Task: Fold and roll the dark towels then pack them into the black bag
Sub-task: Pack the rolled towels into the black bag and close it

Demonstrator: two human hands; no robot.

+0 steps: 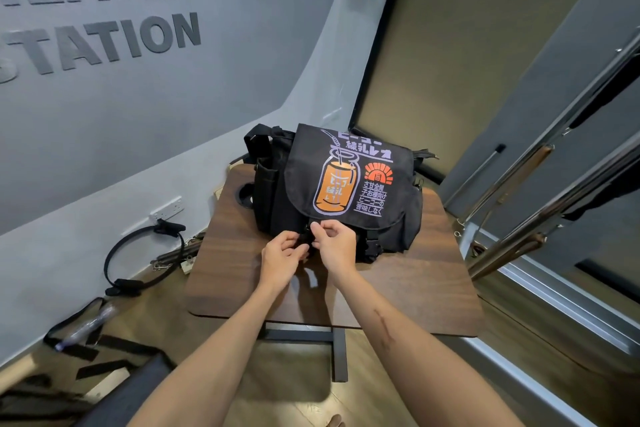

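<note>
The black bag (349,184) stands on a small wooden table (408,288). Its flap is down and shows an orange can print with pale lettering. My left hand (282,258) and my right hand (334,246) meet at the bag's front left buckle (307,238), just under the flap's lower edge. The fingers of both hands pinch the black buckle parts between them. A second buckle (372,241) on the front right hangs closed. No dark towels are in sight.
The table stands in a corner, with a grey lettered wall to the left and metal rails (554,191) to the right. A black ring (145,260), straps and a plastic bottle (86,326) lie on the floor at the left. A wall socket (168,209) sits low behind.
</note>
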